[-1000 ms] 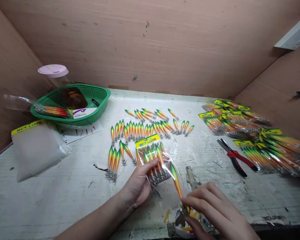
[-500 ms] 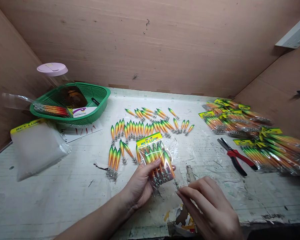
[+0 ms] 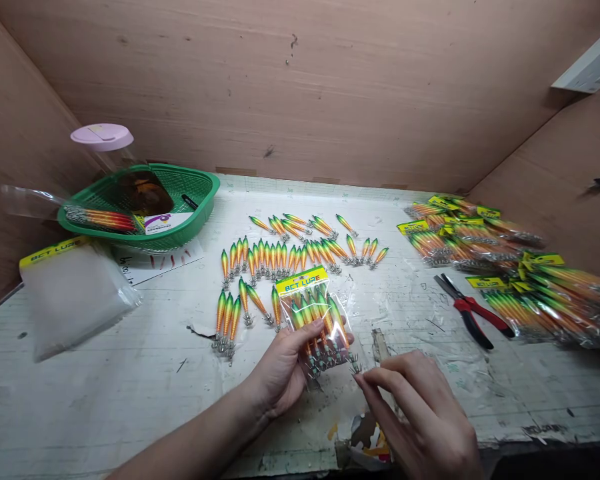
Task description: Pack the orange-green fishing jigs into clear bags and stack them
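Note:
My left hand [image 3: 285, 363] grips a clear plastic bag [image 3: 303, 280] with a yellow "BCT LURE" header, thumb across its front and fingers behind. Several green-and-orange squid jigs lie side by side in it, their hooked ends toward me. At the bag's right side one squid jig [image 3: 339, 320] slants with its body in the plastic. My right hand [image 3: 420, 407] is closed, thumb and forefinger pinching that jig's hook end. Just beyond the bag, loose squid jigs [image 3: 270, 257] lie in rough rows on the white tabletop.
Red-handled pliers [image 3: 473, 310] lie at right, beside piled filled bags [image 3: 555, 300]. At left are a stack of empty bags [image 3: 75, 300] and a green basket [image 3: 207, 200] with a pink-lidded bottle [image 3: 103, 137]. Wooden panels [image 3: 330, 93] enclose the table.
My right hand has edged the squid jig slightly toward the bag and up along its right side. My left hand keeps its hold, with the bag shifted very slightly right.

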`<state>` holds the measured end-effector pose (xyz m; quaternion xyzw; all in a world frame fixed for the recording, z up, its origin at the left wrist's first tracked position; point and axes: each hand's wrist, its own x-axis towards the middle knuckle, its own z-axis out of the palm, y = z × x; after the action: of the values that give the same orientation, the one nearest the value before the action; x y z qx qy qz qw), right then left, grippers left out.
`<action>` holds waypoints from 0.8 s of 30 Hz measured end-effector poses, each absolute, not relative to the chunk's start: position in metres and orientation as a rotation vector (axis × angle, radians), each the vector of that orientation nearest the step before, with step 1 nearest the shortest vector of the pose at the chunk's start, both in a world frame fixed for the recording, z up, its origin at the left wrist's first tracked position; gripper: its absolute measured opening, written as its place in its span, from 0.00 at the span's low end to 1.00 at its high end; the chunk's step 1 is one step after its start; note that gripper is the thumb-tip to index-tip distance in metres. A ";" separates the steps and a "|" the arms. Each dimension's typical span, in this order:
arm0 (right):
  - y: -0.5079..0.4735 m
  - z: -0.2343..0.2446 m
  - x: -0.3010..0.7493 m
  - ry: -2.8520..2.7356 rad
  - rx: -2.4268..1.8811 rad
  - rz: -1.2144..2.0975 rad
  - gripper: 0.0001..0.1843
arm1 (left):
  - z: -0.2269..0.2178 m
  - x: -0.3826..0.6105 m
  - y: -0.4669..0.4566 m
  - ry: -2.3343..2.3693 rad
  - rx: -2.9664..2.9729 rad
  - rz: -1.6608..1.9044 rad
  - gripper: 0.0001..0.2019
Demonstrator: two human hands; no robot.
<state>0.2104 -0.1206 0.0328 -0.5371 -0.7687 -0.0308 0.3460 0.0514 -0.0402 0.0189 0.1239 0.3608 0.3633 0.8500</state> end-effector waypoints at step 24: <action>-0.137 -0.009 0.268 -1.818 -1.558 -0.076 0.08 | -0.010 0.099 -0.062 0.819 0.509 0.417 0.36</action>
<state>0.2683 -0.1366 -0.0092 -0.6056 -0.7067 -0.0295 0.3647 0.0987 -0.0617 -0.0098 0.2430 0.3909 0.1992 0.8651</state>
